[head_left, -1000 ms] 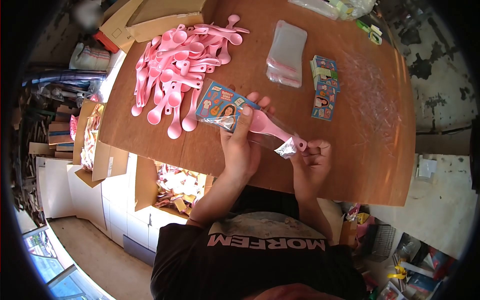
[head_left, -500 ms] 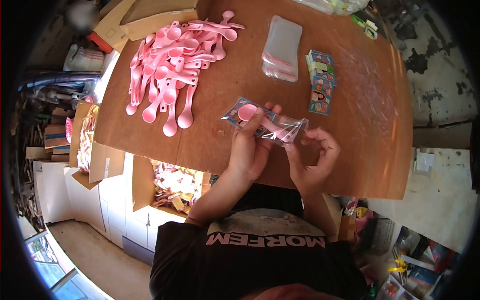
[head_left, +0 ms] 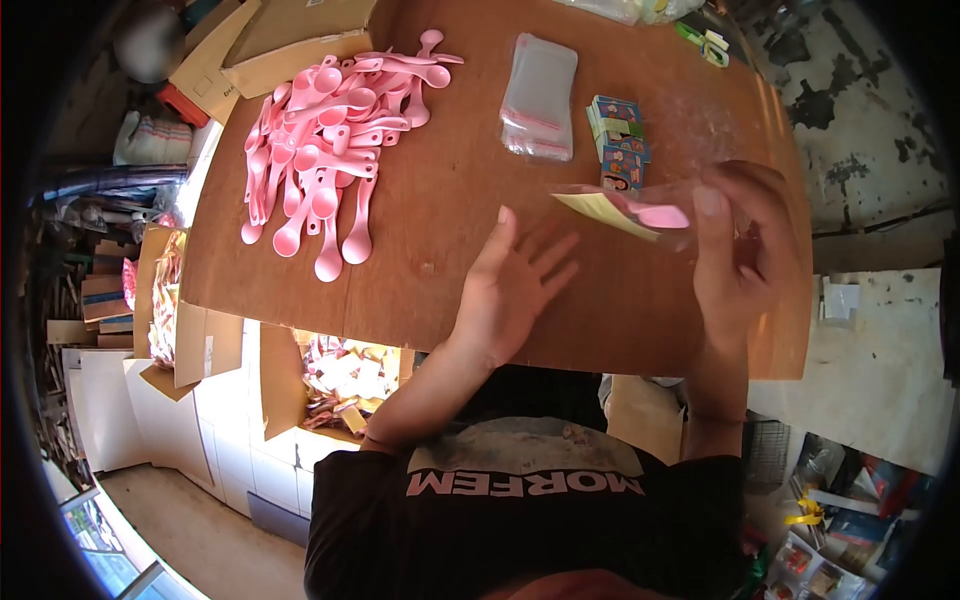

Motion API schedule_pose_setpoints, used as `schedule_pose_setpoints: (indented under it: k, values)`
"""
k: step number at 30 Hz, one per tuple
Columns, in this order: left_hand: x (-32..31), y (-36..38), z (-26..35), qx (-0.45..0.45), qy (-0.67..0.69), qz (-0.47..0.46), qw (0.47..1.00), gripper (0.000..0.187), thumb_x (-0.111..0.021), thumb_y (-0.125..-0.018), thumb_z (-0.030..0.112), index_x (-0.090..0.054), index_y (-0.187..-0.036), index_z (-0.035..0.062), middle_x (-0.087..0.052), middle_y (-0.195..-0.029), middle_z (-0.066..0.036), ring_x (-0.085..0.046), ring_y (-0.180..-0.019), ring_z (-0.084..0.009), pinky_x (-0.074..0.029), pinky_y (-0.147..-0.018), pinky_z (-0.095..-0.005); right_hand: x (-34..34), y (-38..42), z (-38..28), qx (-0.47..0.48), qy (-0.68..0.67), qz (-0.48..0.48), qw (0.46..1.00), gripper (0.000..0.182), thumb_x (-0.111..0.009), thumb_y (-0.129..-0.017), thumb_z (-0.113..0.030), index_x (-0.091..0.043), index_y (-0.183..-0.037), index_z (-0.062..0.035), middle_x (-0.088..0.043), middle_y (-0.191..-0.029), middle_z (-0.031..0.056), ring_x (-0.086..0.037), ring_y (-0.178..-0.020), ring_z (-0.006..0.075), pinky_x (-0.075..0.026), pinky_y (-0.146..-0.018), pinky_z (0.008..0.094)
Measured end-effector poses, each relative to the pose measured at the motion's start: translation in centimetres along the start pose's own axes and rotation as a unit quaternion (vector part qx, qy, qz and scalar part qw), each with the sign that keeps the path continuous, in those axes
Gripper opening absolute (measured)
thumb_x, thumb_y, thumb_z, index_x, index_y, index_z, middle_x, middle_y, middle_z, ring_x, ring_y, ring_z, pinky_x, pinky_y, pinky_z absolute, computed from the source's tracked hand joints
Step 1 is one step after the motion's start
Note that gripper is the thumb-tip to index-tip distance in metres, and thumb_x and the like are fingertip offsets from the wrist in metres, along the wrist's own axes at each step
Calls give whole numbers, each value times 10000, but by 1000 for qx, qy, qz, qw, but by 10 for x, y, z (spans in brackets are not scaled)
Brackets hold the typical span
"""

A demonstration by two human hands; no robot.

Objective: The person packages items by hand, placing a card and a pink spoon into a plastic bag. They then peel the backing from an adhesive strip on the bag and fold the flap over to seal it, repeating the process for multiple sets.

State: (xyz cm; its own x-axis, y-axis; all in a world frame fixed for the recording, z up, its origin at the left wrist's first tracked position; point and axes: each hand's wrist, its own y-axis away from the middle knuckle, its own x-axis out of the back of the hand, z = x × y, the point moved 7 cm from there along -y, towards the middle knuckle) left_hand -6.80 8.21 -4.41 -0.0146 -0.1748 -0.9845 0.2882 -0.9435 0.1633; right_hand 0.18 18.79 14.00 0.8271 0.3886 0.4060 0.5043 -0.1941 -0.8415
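Observation:
My right hand (head_left: pixel 745 245) pinches the end of a clear bag (head_left: pixel 620 210), raised over the right part of the table. Inside the bag are a pink spoon (head_left: pixel 660 216) and a card whose pale yellow side shows. My left hand (head_left: pixel 510 285) is empty, fingers spread, above the table's front edge. A heap of pink spoons (head_left: pixel 320 130) lies to the left. Clear bags (head_left: pixel 540 90) are stacked at the back middle. Beside them lies a stack of blue printed cards (head_left: pixel 620 135), partly behind the held bag.
The brown table (head_left: pixel 430 230) has a cardboard box (head_left: pixel 300 45) at its back left. Below its front edge stands an open box of packed items (head_left: pixel 345 380). Another filled box (head_left: pixel 165 300) is at the left. Green scissors or clips (head_left: pixel 705 45) lie at the back right.
My left hand has let go of the bag and opened. My right hand has carried the bag with the spoon and card up and to the right. The view has shifted slightly.

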Motion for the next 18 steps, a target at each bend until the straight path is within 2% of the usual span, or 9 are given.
schedule_pose_setpoints:
  k: [2, 3, 5, 7, 8, 9, 13, 15, 18]
  values:
    - [19, 14, 36, -310, -251, 159, 903, 742, -534, -929, 397, -147, -1452, 40, -274, -1456, -165, -306, -1342, -316, -260, -1099, -469, -10, -5, 10, -42, 25, -5, 999, 90, -688, -764, 13, -672, -851, -7, -651, -796, 86, -609, -680, 177, -468, -601, 259]
    - [18, 14, 36, -308, -252, 157, 904, 742, -534, -929, 397, -147, -1452, 40, -274, -1456, -165, -306, -1342, -316, -260, -1099, -469, -23, -1, 23, -90, -10, -67, 994, 77, -692, -763, 5, -675, -836, -11, -651, -778, 76, -602, -662, 163, -460, -587, 257]
    - [-14, 29, 58, -478, -450, 96, 748, 667, -599, -904, 224, -237, -1430, 32, -289, -1452, -166, -287, -1359, -291, -237, -1112, -441, -33, -1, 25, -111, -12, -135, 985, 46, -701, -761, -16, -681, -803, -16, -646, -739, 54, -581, -620, 123, -447, -559, 247]
    - [-34, 26, 65, -444, -548, 38, 708, 647, -618, -885, 168, -274, -1414, 23, -305, -1442, -164, -284, -1361, -280, -232, -1115, -430, -37, 2, 21, -119, -30, -136, 983, 44, -697, -763, -11, -679, -804, -10, -641, -734, 57, -590, -617, 118, -455, -554, 241]
    - [-49, 21, 59, -400, -640, -19, 656, 631, -636, -866, 111, -310, -1398, 14, -321, -1432, -162, -282, -1364, -269, -226, -1117, -420, -39, 5, 19, -129, -49, -137, 981, 43, -693, -766, -7, -677, -805, -4, -637, -728, 59, -599, -615, 113, -462, -550, 234]
    - [-67, 24, 62, -438, -684, -13, 584, 572, -686, -813, 102, -426, -1310, -11, -435, -1328, -191, -411, -1267, -272, -316, -1050, -385, -43, 5, 13, -151, -81, -144, 975, 35, -686, -775, -2, -672, -807, 4, -632, -726, 60, -626, -629, 102, -483, -551, 213]
    - [-78, 18, 62, -423, -693, -52, 581, 402, -671, -837, 90, -539, -1198, -29, -592, -1138, -168, -572, -1071, -219, -440, -922, -338, -59, 28, 17, -258, -245, -162, 921, 56, -632, -847, 14, -639, -881, 59, -636, -834, 79, -620, -739, 101, -497, -621, 204]
    - [-56, 13, 60, -347, -588, -8, 731, 206, -642, -873, 79, -637, -1038, -44, -675, -886, -96, -627, -773, -130, -498, -704, -255, -62, 31, 16, -293, -267, -186, 899, 60, -618, -857, 19, -634, -889, 67, -633, -846, 84, -625, -737, 104, -505, -627, 198]
    - [-55, 21, 57, -337, -580, 33, 741, 140, -610, -901, 69, -672, -952, -45, -673, -758, -45, -576, -642, -55, -462, -574, -192, -65, 35, 17, -322, -291, -216, 874, 60, -625, -850, 12, -637, -894, 51, -624, -917, 89, -622, -775, 114, -513, -639, 212]
